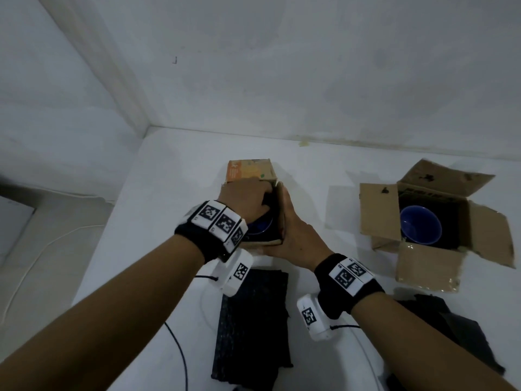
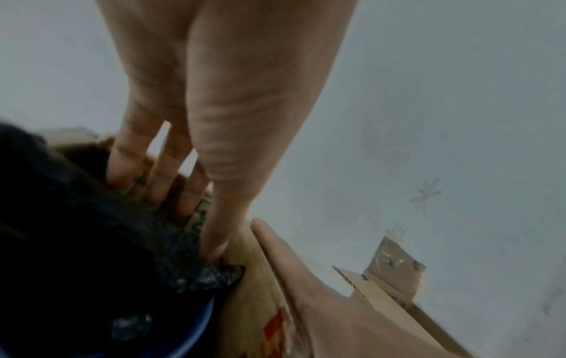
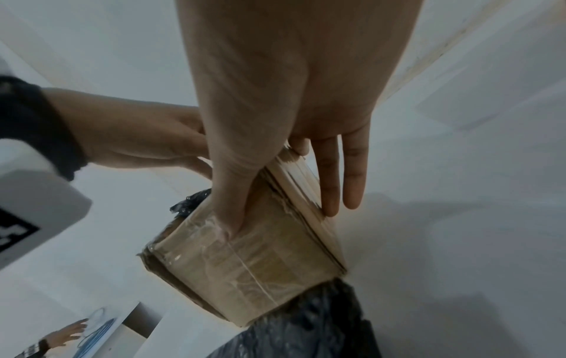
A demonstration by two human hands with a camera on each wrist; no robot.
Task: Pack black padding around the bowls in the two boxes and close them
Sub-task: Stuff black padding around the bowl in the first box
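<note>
Near box (image 1: 255, 210) sits centre-table, blue bowl (image 1: 260, 225) inside. Left hand (image 1: 244, 197) comes in from 8 o'clock, straight fingers (image 2: 171, 169) pressing black padding (image 2: 196, 273) down between bowl and wall. Right hand (image 1: 293, 230) flat on the 3 o'clock side, thumb (image 3: 229, 206) and fingers spread, likely bracing it. Second box (image 1: 431, 218) at 3 o'clock: flaps open, padding around its bowl. Spare padding sheet (image 1: 251, 323) at 6 o'clock.
</note>
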